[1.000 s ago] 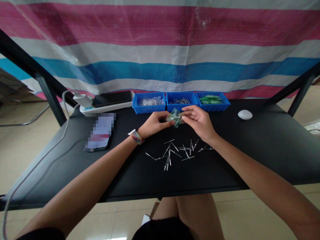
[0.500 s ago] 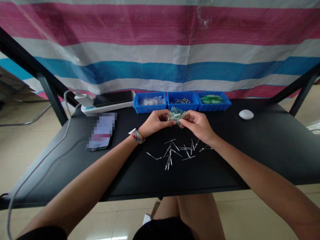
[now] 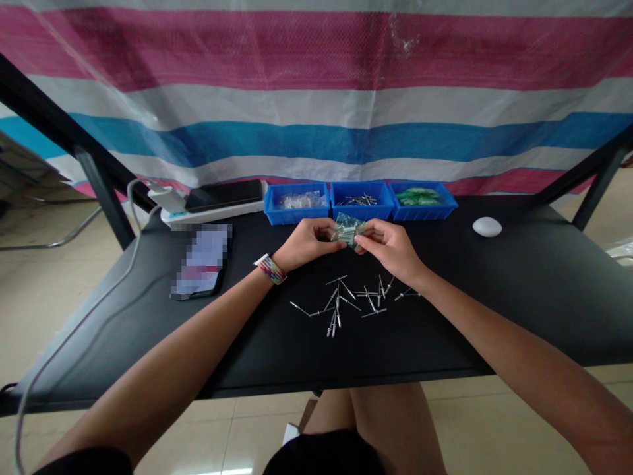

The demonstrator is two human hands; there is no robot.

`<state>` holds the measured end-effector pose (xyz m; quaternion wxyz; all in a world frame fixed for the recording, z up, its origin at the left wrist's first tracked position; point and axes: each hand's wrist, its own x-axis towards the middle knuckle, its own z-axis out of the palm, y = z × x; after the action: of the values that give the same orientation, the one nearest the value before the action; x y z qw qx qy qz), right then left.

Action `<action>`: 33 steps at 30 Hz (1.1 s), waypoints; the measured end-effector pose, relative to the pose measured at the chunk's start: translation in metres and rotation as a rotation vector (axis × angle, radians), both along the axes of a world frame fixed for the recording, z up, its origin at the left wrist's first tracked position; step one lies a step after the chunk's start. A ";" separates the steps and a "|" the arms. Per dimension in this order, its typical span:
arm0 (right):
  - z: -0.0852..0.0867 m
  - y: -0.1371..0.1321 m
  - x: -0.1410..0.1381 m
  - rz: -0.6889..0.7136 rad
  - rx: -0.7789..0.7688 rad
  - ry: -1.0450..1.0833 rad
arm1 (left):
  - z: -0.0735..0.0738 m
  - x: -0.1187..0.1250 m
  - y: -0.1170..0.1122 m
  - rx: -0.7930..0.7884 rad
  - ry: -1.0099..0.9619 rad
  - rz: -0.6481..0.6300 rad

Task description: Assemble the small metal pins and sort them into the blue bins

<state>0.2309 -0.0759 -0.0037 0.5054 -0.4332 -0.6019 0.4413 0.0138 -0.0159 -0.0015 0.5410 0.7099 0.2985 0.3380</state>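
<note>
Between my hands is a small clear plastic bag point(image 3: 348, 229) with a greenish tint and several silvery pieces inside. My left hand point(image 3: 307, 244) pinches its left side between thumb and fingers. On the opposite side, my right hand point(image 3: 392, 247) grips the bag, thumb in front. Below the hands, several silver pop rivets point(image 3: 337, 307) lie scattered on the black table point(image 3: 267, 343). Just behind the hands stands a blue bin point(image 3: 361, 210) that holds more pop rivets.
A blue bin with clear plastic bags point(image 3: 297, 214) and one with green packets point(image 3: 424, 210) flank the middle bin. At the left are a power strip point(image 3: 217, 214), a dark phone point(image 3: 225, 193), another phone point(image 3: 202, 260) and a cable point(image 3: 89, 307). A white mouse point(image 3: 487, 227) rests right.
Both hands keep their hold on the bag, with only a very slight shift of the fingers. The rivets and bins stay where they were.
</note>
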 end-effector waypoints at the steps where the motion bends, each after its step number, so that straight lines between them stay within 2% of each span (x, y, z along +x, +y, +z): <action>1: 0.000 0.000 0.000 -0.005 0.004 -0.010 | -0.001 0.000 0.000 -0.003 0.001 -0.003; 9: -0.001 0.000 -0.001 -0.004 -0.015 0.008 | -0.008 0.000 0.004 -0.008 -0.012 -0.047; 19: 0.003 -0.001 -0.002 0.028 -0.059 0.015 | -0.006 0.001 0.000 0.039 -0.014 -0.060; 26: 0.005 -0.006 -0.003 -0.003 0.042 -0.084 | -0.004 0.001 -0.001 0.015 -0.003 -0.035; 33: 0.007 -0.010 -0.001 -0.157 0.292 -0.279 | -0.003 0.003 -0.002 0.023 0.017 -0.021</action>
<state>0.2299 -0.0859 0.0037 0.5073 -0.4577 -0.6881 0.2444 0.0168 -0.0182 -0.0045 0.5337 0.7220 0.2919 0.3297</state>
